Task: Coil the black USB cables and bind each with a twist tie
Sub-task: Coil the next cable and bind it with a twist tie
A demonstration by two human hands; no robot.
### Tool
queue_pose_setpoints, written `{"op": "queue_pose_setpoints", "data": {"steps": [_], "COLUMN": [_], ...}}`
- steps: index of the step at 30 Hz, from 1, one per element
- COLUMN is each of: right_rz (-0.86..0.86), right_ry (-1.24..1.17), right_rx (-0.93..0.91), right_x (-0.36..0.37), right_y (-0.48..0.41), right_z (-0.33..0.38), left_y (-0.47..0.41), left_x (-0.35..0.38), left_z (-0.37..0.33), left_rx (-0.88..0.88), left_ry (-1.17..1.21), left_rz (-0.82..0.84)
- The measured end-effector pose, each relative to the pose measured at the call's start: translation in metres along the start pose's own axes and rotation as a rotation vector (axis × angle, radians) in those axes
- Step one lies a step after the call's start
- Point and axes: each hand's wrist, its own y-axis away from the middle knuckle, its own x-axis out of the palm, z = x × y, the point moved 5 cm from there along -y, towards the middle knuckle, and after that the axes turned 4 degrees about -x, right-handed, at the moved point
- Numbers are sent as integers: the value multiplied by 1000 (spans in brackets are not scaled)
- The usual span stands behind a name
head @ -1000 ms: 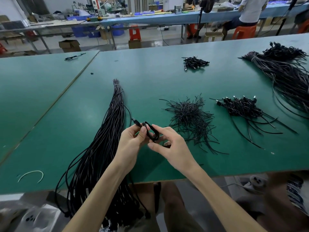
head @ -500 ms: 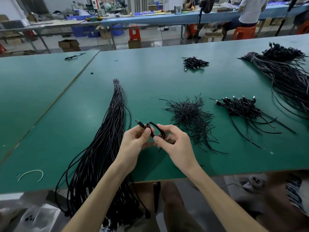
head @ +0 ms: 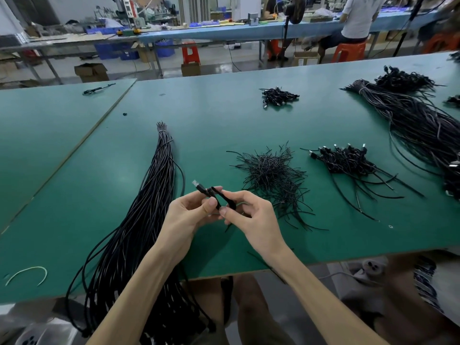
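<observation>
Head | green table (head: 224, 115) | left hand (head: 184, 215), right hand (head: 254, 217) pinch cable (head: 216, 195) | workbenches (head: 224, 33), stools (head: 190, 53) behind

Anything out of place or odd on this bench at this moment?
Only minor things. A pale curved strip lies alone near the table's front-left edge, far from the black twist-tie pile. The long cable bundle hangs over the near edge. A lone cable sits on the neighbouring table.

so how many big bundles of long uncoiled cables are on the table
2: left bundle beside the left hand, draping over the near edge; right bundle at far right. More may be out of frame.
</observation>
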Motion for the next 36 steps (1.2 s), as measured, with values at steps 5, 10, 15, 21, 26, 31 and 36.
{"op": "queue_pose_setpoints", "data": {"steps": [5, 10, 15, 21, 26, 31, 36], "right_rz": [-5, 21, 41, 96, 125, 176, 174], "right_ry": [39, 242, 359, 539, 687, 714, 676], "right_rx": [-15, -76, -137, -183, -137, -153, -192], "right_x": [-2, 4, 11, 19, 22, 25, 25], "right_y": [-1, -1, 1, 4, 7, 9, 9], "right_z": [0, 3, 8, 13, 13, 14, 18], "left_y": [2, 3, 4, 5, 5, 5, 6], "left_x": [2, 3, 2, -4, -5, -6, -6], "left_z": [-3, -3, -5, -2, -1, 1, 3], "left_rx": [19, 64, 72, 104, 90, 29, -12], "left_ry": [-35, -94, -87, -151, -190, -71, -20], "left_rz": [11, -99, -162, -274, -282, -253, -227]}}
